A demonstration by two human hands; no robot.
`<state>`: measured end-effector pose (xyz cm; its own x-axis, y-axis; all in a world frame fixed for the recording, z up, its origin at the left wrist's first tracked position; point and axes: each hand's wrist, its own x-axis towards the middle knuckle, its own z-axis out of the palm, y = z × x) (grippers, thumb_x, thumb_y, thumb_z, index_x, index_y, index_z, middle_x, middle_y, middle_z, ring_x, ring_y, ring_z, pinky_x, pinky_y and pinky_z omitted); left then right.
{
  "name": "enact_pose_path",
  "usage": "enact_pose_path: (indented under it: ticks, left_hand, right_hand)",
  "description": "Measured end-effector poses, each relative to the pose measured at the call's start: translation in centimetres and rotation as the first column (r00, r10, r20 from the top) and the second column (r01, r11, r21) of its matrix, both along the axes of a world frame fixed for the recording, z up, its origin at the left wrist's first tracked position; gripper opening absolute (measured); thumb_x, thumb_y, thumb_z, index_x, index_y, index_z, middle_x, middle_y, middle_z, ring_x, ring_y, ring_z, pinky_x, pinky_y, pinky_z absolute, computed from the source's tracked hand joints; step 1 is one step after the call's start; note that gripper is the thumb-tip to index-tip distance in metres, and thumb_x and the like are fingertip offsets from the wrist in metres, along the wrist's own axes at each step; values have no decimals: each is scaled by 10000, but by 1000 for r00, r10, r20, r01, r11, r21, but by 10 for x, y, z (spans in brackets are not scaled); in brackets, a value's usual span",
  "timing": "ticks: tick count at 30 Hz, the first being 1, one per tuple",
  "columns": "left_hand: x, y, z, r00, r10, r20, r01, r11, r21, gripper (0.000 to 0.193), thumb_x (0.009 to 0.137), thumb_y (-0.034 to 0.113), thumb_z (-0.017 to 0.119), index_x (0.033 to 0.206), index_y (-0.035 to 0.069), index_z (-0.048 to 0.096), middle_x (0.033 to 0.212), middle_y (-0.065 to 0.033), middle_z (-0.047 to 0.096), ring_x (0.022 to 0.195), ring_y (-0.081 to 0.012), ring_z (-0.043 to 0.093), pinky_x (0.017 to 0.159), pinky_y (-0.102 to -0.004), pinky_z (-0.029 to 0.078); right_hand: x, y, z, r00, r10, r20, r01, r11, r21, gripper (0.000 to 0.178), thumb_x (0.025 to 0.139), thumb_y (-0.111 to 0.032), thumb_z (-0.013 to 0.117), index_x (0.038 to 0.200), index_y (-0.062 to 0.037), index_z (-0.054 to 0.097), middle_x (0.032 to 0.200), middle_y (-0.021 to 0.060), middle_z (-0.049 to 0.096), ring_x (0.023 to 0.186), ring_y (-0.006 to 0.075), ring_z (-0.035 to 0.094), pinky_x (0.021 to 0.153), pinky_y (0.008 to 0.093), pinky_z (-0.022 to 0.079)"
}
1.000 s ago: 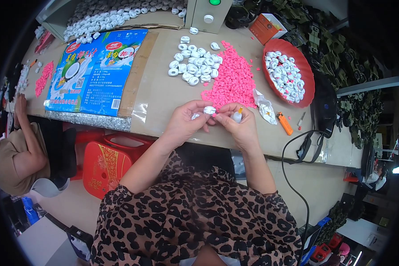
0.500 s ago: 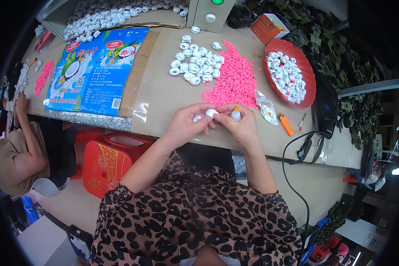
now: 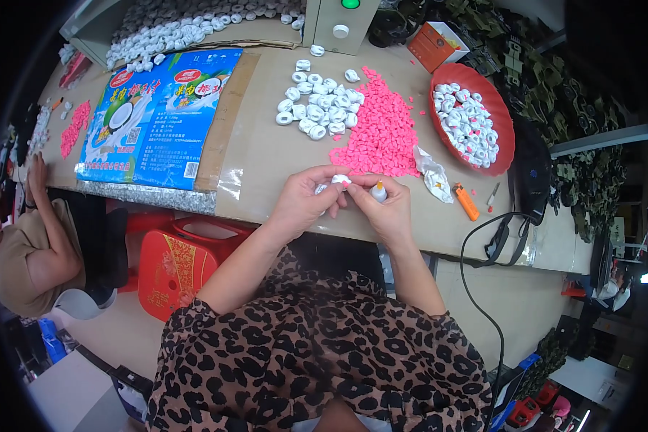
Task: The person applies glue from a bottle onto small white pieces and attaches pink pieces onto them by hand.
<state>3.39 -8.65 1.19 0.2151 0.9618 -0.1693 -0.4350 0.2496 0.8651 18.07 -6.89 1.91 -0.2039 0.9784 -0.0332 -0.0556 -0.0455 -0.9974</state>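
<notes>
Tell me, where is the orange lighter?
The orange lighter lies on the table's right side, beside the crumpled plastic bag, below the red bowl of white rings.

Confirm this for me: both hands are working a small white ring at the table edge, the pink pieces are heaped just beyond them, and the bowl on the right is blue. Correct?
Not quite: the bowl on the right is red, not blue, as the head view shows; it holds white rings. The rest stands: the left hand and right hand work a small white ring at the table edge, with the pink pieces heaped just beyond.
</notes>
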Motion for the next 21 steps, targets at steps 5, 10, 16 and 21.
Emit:
enact_pose_path:
  ticks: [5, 10, 16, 21]
  left_hand:
    - [2, 1, -1, 1000, -3, -25, 4, 1000, 11, 227, 806, 16, 475, 1025, -29, 508, 697, -69, 544, 535, -74, 493, 476, -171, 404]
    - [2, 4, -3, 999, 3, -36, -3, 1000, -6, 193, 800, 6, 475, 985, -33, 518, 687, -65, 544, 537, -77, 498, 456, -167, 399]
    - [7, 15, 13, 995, 21, -93, -23, 999, -22, 196, 806, 49, 470, 986, -24, 499, 677, -61, 532, 490, -69, 459, 405, -179, 365]
    - [39, 73, 54, 1000, -10, -28, 9, 1000, -22, 227, 790, 105, 490, 990, -3, 488, 758, -66, 516, 495, -66, 421, 388, -199, 322]
  right_hand:
    - [2, -1, -1, 999, 14, -37, -15, 1000, -13, 91, 723, -5, 591, 806, 34, 594, 757, 59, 576, 684, 85, 537, 609, 202, 444]
    - [-2, -5, -2, 1000, -20, -23, 20, 1000, 13, 76, 727, -10, 587, 789, 34, 587, 748, 56, 563, 669, 81, 530, 594, 200, 438]
    - [6, -3, 1, 997, -82, -13, 83, 991, 109, 104, 719, -13, 599, 819, 13, 584, 712, 23, 545, 639, 56, 503, 553, 180, 403]
    - [53, 0, -1, 936, -139, -325, 130, 990, -50, 329, 675, -10, 619, 982, -19, 502, 696, -23, 476, 636, 46, 466, 588, 169, 378]
